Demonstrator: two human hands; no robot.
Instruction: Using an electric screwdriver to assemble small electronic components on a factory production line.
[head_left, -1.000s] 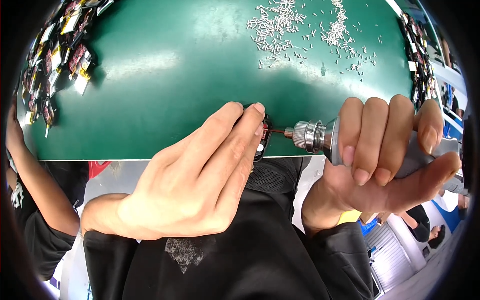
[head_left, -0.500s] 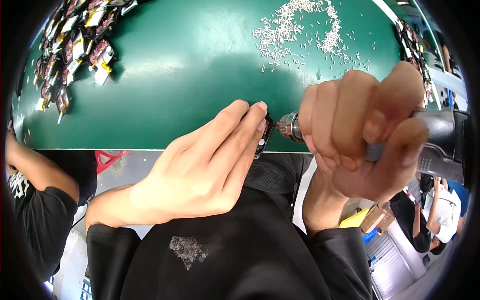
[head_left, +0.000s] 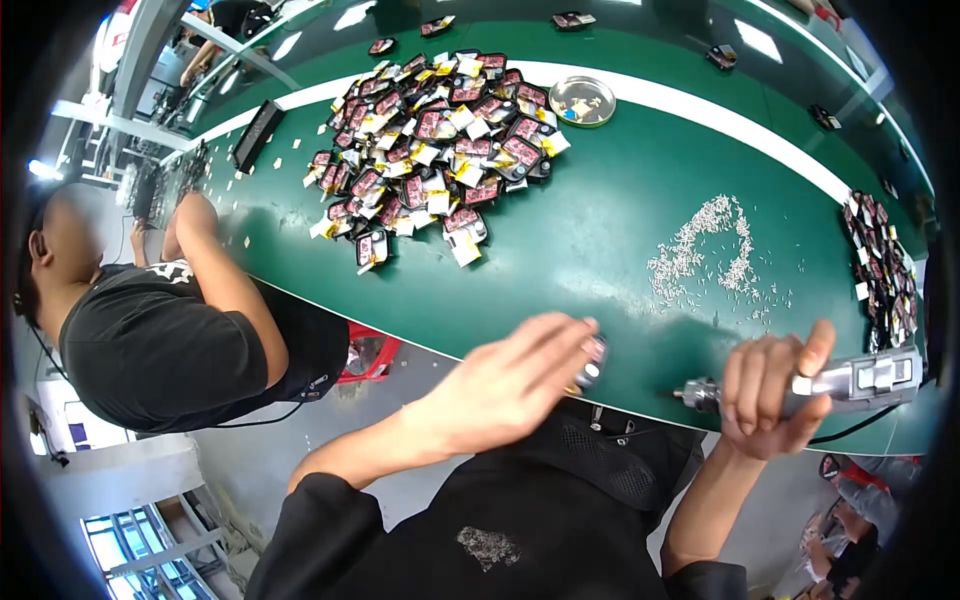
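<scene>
fingers (head_left: 560, 335) of left hand (head_left: 510, 385) pinched on a small dark component (head_left: 592, 362), held at the near edge of the green surface (head_left: 560, 250). right hand (head_left: 765, 395) wrapped closed around a grey electric screwdriver (head_left: 830, 382), tip pointing left, apart from the component. beyond: scatter of small silver screws (head_left: 705, 250); farther, heap of red-and-black components with yellow tabs (head_left: 435, 135); round metal dish (head_left: 582, 100). another person in black shirt (head_left: 150, 340) seated at left.
</scene>
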